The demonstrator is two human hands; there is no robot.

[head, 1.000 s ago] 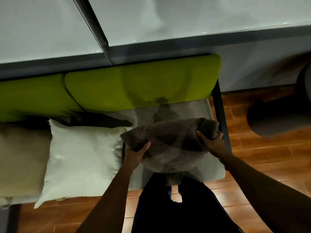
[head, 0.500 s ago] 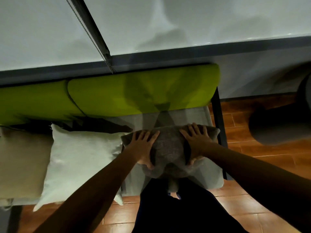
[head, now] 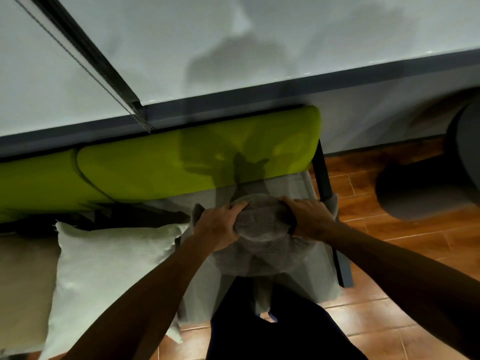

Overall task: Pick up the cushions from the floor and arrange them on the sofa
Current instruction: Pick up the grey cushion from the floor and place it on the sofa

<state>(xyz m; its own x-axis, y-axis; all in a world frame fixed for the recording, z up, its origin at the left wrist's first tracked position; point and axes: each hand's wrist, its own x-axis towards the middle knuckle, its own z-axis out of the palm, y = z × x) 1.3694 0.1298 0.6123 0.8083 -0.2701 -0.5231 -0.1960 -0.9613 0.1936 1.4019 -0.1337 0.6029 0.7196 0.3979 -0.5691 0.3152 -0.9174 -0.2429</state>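
Both hands clamp the top of a grey cushion (head: 262,245) at frame centre, fingers curled over its upper edge and pressing into the fabric. The left hand (head: 220,224) grips the upper-left part and the right hand (head: 309,216) the upper-right, each closed on the cushion, with a rounded bulge of cloth rising between them. Thumb positions are hidden behind the fabric.

The cushion stands on the grey seat (head: 298,188) at the right end of the sofa, its lower half sagging toward the front edge and the person's dark trousers. Its long axis appears to run left to right across the frame, so the hands sit evenly spaced along it and neither is clearly nearer. The lime-green backrest (head: 181,162) lies just beyond the fingers, toward the top of the frame; seating the cushion would likely mean pushing it up and away against that backrest.

Just left of the grey cushion lies a white cushion (head: 109,268), and a beige cushion (head: 23,289) rests at the far left edge. Reddish wooden flooring (head: 405,235) fills the right side.
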